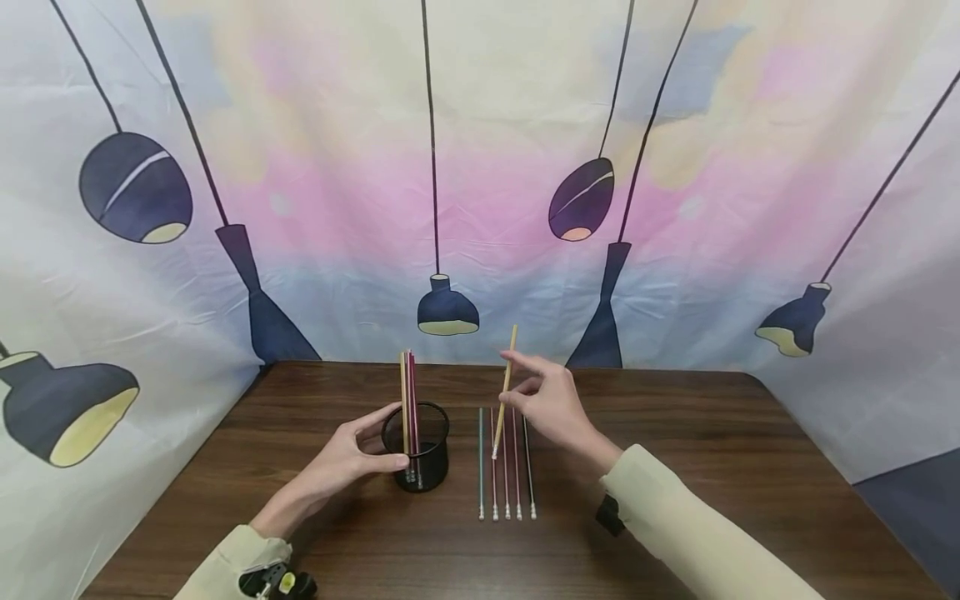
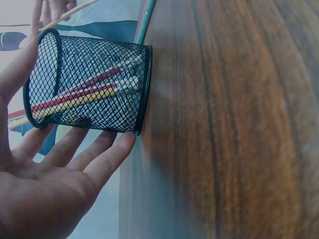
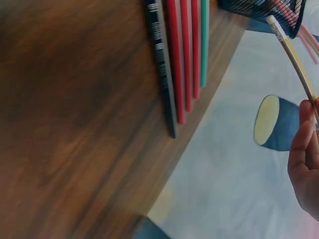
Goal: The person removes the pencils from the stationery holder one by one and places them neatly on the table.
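Note:
My left hand [image 1: 341, 454] holds a black mesh pencil cup [image 1: 431, 475] standing on the table, thumb at the near rim and fingers round its side. Inside the cup lean several pencils [image 1: 412, 396], red and yellow, eraser ends down in the left wrist view. My right hand [image 1: 551, 404] pinches a yellow pencil [image 1: 513, 343] between thumb and fingers. This pencil is tilted, its white eraser end low, above a row of pencils to the right of the cup. The row has a teal pencil [image 1: 481, 462] at left, red pencils [image 3: 185, 55] and a black pencil [image 3: 163, 67] at right.
The brown wooden table [image 1: 337, 533] ends at a back edge against a hanging cloth [image 1: 360, 208] printed with lamps. Row pencils lie side by side with small gaps, eraser ends toward me. A dark device [image 1: 277, 581] is strapped at the left wrist.

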Action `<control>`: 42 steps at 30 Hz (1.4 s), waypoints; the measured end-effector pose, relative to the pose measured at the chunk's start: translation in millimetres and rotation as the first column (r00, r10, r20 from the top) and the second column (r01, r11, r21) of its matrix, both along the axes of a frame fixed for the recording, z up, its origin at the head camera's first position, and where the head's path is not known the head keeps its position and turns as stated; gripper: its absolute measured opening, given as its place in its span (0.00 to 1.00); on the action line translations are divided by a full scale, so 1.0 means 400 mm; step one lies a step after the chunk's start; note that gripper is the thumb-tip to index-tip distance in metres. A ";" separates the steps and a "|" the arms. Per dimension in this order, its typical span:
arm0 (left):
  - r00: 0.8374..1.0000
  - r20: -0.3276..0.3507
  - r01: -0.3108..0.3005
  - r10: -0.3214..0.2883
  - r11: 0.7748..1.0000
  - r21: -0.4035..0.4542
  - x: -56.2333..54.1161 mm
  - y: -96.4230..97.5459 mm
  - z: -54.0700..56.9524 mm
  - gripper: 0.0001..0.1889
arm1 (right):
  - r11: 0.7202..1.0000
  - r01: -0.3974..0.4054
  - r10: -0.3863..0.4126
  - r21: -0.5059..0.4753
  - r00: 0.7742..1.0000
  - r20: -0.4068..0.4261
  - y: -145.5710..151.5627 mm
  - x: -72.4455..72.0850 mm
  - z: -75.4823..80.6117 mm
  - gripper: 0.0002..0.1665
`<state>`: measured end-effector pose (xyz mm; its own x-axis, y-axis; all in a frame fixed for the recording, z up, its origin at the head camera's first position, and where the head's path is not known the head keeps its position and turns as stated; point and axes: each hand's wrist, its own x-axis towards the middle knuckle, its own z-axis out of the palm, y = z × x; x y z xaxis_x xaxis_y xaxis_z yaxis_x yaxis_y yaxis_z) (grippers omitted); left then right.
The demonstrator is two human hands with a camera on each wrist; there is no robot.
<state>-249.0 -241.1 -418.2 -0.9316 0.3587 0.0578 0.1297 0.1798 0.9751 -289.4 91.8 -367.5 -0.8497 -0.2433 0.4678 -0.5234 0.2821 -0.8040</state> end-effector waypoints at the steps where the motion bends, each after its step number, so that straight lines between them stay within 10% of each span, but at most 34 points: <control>1: 1.000 0.000 0.002 -0.002 1.000 -0.001 0.000 0.000 -0.001 0.46 | 1.000 0.004 -0.004 0.004 1.000 0.002 0.007 0.001 -0.005 0.37; 24: 1.000 -0.012 0.020 -0.020 1.000 0.002 -0.001 -0.001 0.006 0.46 | 0.975 0.081 -0.112 0.206 0.984 0.142 0.115 -0.012 -0.065 0.35; 42: 1.000 -0.006 0.019 -0.019 1.000 -0.010 -0.002 -0.001 0.002 0.46 | 0.968 -0.039 -0.034 0.249 0.959 0.282 0.144 -0.011 -0.100 0.35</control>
